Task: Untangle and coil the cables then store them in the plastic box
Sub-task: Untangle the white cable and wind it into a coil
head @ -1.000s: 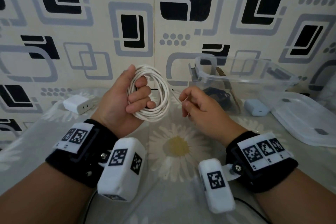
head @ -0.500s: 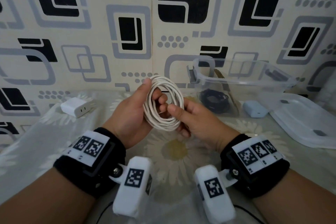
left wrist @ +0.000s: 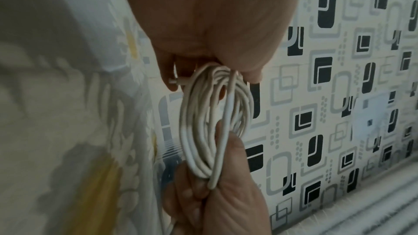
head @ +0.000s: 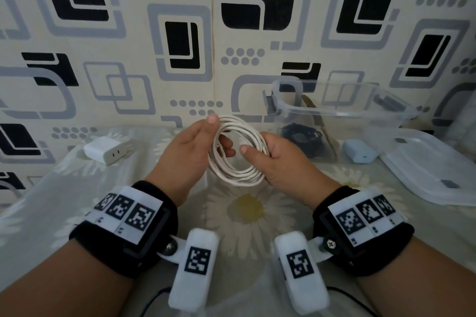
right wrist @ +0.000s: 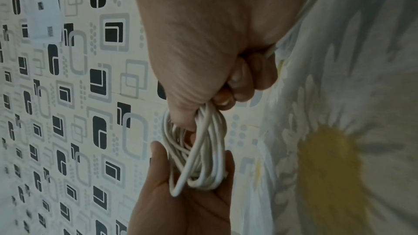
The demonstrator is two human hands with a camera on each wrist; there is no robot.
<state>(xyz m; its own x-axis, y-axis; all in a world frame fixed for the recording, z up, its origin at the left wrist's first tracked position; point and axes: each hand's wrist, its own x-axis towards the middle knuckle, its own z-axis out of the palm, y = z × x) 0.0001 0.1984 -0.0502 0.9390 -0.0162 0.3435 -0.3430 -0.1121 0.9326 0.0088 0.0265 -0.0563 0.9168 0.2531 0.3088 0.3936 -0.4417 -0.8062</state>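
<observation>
A white cable wound into a round coil hangs upright above the flowered tablecloth, held between both hands. My left hand holds its left side, thumb on top and fingers through the loop. My right hand grips its right side, thumb in front. In the left wrist view the white cable runs from my left hand down to my right hand. The right wrist view shows the coil below my right hand. The clear plastic box stands open at the back right, a black cable coiled inside.
The box's clear lid lies on the table at the right. A pale blue charger sits between box and lid. At the back left is a white charger. A patterned wall closes the table's far edge.
The coil has moved right toward the middle. My right hand, which was apart from the coil, has come onto it and now grips its right side.
</observation>
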